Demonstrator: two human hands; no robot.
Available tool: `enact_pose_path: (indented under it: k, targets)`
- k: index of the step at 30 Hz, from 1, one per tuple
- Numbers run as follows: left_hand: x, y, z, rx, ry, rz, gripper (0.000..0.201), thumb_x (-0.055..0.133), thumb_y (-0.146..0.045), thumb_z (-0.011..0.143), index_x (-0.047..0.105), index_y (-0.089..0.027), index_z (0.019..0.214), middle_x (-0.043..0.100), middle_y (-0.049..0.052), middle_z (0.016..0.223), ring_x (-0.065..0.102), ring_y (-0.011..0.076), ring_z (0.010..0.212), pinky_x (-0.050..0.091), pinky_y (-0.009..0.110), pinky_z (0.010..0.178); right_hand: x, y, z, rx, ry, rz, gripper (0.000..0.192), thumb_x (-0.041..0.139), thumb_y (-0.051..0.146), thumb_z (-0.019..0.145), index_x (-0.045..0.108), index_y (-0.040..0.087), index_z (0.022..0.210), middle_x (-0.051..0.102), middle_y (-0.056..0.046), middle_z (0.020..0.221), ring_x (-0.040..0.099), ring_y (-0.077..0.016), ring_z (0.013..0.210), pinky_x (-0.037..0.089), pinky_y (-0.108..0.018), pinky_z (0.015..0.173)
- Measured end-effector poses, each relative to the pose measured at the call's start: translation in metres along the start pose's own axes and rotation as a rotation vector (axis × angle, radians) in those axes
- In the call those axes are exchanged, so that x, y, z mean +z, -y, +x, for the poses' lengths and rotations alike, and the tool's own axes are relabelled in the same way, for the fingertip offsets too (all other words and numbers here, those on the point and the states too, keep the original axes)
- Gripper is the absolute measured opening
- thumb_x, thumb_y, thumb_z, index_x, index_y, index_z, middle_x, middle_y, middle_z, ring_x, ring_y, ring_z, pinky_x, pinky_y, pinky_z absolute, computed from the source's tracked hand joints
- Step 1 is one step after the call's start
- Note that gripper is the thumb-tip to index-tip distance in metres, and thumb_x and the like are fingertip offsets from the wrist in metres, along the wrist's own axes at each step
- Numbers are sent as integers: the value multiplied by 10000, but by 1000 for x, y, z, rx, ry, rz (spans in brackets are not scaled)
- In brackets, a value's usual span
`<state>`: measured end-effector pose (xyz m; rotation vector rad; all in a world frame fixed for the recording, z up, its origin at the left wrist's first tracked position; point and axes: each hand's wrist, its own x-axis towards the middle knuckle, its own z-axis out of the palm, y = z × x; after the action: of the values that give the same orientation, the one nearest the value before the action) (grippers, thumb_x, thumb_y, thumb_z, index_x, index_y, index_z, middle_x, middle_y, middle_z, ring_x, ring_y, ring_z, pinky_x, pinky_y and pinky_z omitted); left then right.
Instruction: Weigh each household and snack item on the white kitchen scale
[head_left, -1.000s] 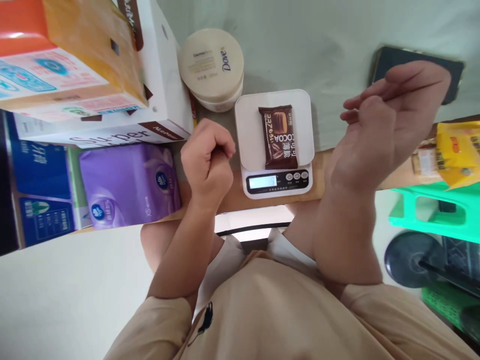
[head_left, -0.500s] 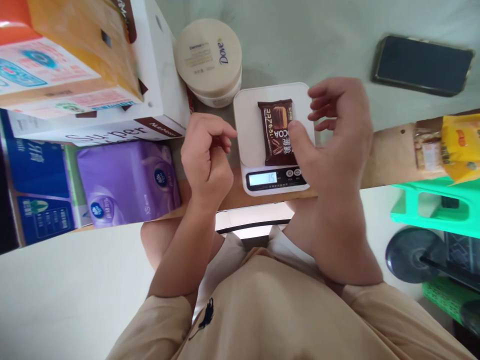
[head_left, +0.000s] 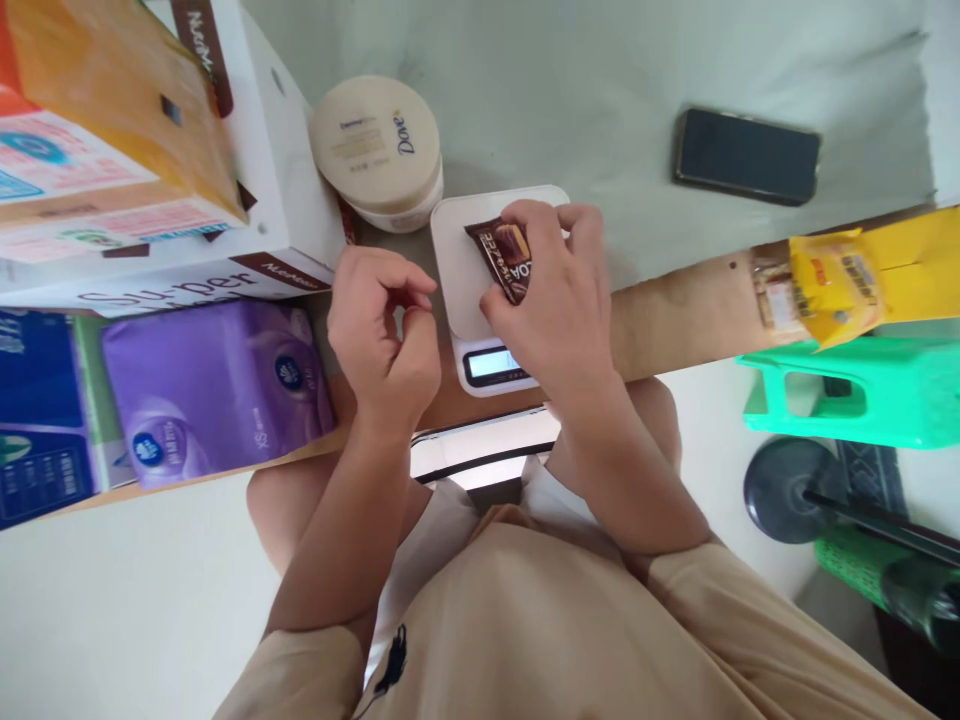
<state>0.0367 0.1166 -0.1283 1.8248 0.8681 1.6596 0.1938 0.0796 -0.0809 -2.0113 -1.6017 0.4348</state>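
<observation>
A small white kitchen scale (head_left: 457,270) stands on the table in front of me, its lit display (head_left: 491,363) partly showing under my wrist. My right hand (head_left: 555,300) is closed around a brown cocoa snack packet (head_left: 504,255) and holds it tilted just over the scale's plate. My left hand (head_left: 382,325) hovers to the left of the scale with its fingers curled loosely inward and nothing in them.
A round Dove cream jar (head_left: 375,150) sits behind the scale. Stacked boxes (head_left: 150,160) and a purple tissue pack (head_left: 217,385) fill the left. A black phone (head_left: 746,155) lies at the back right. Yellow snack packets (head_left: 840,280) and a green stool (head_left: 862,390) are at the right.
My right hand came down from the raised position at the right, reached the scale and took hold of the cocoa packet, tilting it off the plate. My left hand loosened slightly.
</observation>
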Motion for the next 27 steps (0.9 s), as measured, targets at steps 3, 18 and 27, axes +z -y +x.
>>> enact_pose_path:
  k: [3,18,27]
  targets:
    - [2,-3,2,1,-39,-7,55,718,-211,954,735,-199,903,608,41,808,545,148,750,358,404,597,-32,1,1,-16,-138,-53,520,618,148,845,554,256,1349,565,-148,1398,596,-294,1339,574,-522,1142]
    - [5,-21,9,-93,-97,-20,256,658,11,745,749,-212,834,585,37,792,517,148,718,345,412,625,-163,-248,-18,411,-560,-546,343,667,167,539,599,302,847,675,-154,960,643,-402,1053,488,-633,1004]
    - [6,-21,11,-131,-128,-70,163,719,-51,801,753,-208,825,574,21,771,474,126,687,333,417,636,-145,-275,-42,119,-626,-325,314,657,300,650,610,324,960,628,-187,1088,600,-424,1074,419,-670,1032]
